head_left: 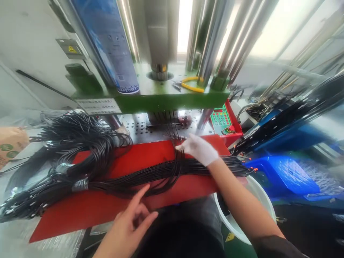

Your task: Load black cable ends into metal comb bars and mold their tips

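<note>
The gloved right hand [199, 148] pinches wire ends [176, 138] at the press [161, 96], feeding them toward the die. The bare left hand [131, 222], fingers loosely spread, touches the wire bundle [139, 177] lying across the red mat [88, 208], steadying it.

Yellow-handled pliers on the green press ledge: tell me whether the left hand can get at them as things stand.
Probably not easily. The left hand hovers low over the red mat, while the pliers lie up on the green ledge, across the cable bundle and past the gloved right hand.
</note>
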{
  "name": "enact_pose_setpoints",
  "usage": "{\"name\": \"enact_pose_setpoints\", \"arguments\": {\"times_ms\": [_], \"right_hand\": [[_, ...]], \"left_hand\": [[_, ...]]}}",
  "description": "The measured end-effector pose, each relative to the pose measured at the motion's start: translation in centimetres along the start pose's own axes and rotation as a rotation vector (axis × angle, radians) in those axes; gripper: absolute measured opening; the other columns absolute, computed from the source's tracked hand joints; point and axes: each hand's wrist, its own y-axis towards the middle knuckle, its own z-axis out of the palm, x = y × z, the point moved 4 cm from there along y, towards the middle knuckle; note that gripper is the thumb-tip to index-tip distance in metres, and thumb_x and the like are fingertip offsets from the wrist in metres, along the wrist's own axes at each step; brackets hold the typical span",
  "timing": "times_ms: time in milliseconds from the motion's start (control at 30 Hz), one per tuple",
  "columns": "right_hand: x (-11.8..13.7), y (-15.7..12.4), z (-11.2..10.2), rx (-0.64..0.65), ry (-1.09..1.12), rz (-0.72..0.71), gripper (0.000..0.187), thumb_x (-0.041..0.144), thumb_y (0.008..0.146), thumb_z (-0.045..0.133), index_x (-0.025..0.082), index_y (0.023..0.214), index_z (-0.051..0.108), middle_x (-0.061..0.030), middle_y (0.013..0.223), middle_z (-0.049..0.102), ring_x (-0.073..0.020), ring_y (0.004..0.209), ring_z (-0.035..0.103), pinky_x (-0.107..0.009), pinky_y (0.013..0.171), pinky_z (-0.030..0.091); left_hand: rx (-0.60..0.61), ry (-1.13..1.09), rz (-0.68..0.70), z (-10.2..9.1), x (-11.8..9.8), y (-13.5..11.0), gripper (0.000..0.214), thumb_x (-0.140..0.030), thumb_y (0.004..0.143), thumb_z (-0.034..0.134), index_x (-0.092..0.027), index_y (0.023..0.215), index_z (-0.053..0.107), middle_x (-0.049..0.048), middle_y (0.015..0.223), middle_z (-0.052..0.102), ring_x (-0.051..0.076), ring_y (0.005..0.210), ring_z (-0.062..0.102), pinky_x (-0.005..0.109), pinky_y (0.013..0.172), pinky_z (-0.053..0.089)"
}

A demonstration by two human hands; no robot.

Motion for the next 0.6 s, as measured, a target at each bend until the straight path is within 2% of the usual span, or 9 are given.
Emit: {"name": "enact_pose_setpoints", "arguments": {"times_ms": [67, 133, 233, 300, 400, 467, 500, 600], "right_hand": [[-1.8, 1.9, 2.6, 0.063, 0.058, 0.053, 0.039, 0.052, 0.082, 0.057, 0.018, 0.071, 0.071, -0.0036, 0.059, 0.062, -0.0217, 0.078, 0.066, -0.043, 0.092, 0.044], [-1.6, 2.0, 4.9, 0.084, 0.137, 0.03, 0.034, 0.05, 0.081, 0.058, 0.02, 0.072, 0.069, -0.0028, 0.064, 0.064, -0.0194, 0.068, 0.063, -0.044, 0.086, 0.047], [2.3, 0.3, 6.6, 0.057, 0.314, -0.101, 0.033, 0.051, 0.085, 0.051, 0.025, 0.071, 0.066, 0.0, 0.065, 0.062, -0.0182, 0.064, 0.059, -0.045, 0.081, 0.049], [5.8, -0.8, 6.6, 0.058, 0.371, -0.184, 0.042, 0.054, 0.089, 0.042, 0.025, 0.069, 0.065, 0.0006, 0.058, 0.055, -0.0181, 0.065, 0.059, -0.045, 0.083, 0.048], [9.2, -1.4, 5.9, 0.042, 0.33, -0.255, 0.047, 0.055, 0.09, 0.039, 0.024, 0.065, 0.064, 0.0, 0.055, 0.052, -0.0171, 0.063, 0.057, -0.044, 0.084, 0.049], [9.4, -1.4, 5.2, 0.013, 0.275, -0.282, 0.044, 0.053, 0.089, 0.043, 0.023, 0.065, 0.065, -0.001, 0.061, 0.059, -0.0174, 0.064, 0.058, -0.045, 0.084, 0.05], [9.0, -1.5, 4.8, 0.01, 0.249, -0.294, 0.04, 0.052, 0.088, 0.047, 0.023, 0.068, 0.067, -0.0014, 0.065, 0.062, -0.0182, 0.067, 0.06, -0.046, 0.085, 0.05], [6.0, -2.1, 4.0, 0.075, 0.171, -0.271, 0.03, 0.045, 0.086, 0.054, 0.021, 0.079, 0.072, -0.0029, 0.071, 0.067, -0.0203, 0.074, 0.064, -0.046, 0.088, 0.048]], "left_hand": [[-0.122, 0.308, 0.048, 0.4, -0.3, 0.7, 0.063, -0.045, 0.091, 0.044, -0.016, 0.145, 0.029, -0.002, 0.064, 0.064, 0.017, 0.054, 0.061, 0.025, 0.055, 0.048], [-0.199, 0.55, 0.123, 1.2, -0.3, 1.3, 0.054, -0.039, 0.093, 0.043, -0.012, 0.14, 0.04, 0.0037, 0.071, 0.07, 0.02, 0.06, 0.066, 0.027, 0.055, 0.047], [-0.334, 0.737, 0.3, 1.1, -0.5, 2.1, 0.037, -0.025, 0.095, 0.039, -0.01, 0.123, 0.057, 0.0093, 0.082, 0.073, 0.021, 0.067, 0.068, 0.027, 0.058, 0.049], [-0.429, 0.791, 0.417, -0.5, -1.1, 2.9, 0.033, -0.018, 0.095, 0.037, -0.01, 0.115, 0.062, 0.0087, 0.081, 0.073, 0.019, 0.065, 0.067, 0.027, 0.059, 0.048], [-0.498, 0.864, 0.552, -4.9, -2.6, 4.4, 0.032, -0.016, 0.094, 0.038, -0.012, 0.113, 0.063, 0.0054, 0.076, 0.07, 0.016, 0.063, 0.064, 0.026, 0.06, 0.046], [-0.53, 0.985, 0.581, -8.8, -3.5, 5.7, 0.034, -0.017, 0.093, 0.038, -0.013, 0.116, 0.062, 0.0061, 0.082, 0.07, 0.017, 0.068, 0.063, 0.026, 0.062, 0.044], [-0.532, 1.058, 0.554, -11.0, -3.5, 6.5, 0.035, -0.019, 0.093, 0.038, -0.014, 0.119, 0.06, 0.0059, 0.083, 0.07, 0.017, 0.069, 0.062, 0.026, 0.061, 0.042], [-0.513, 1.217, 0.221, -17.9, -0.9, 9.8, 0.042, -0.025, 0.093, 0.032, -0.018, 0.13, 0.051, 0.0044, 0.087, 0.068, 0.018, 0.071, 0.059, 0.024, 0.063, 0.039]]}}
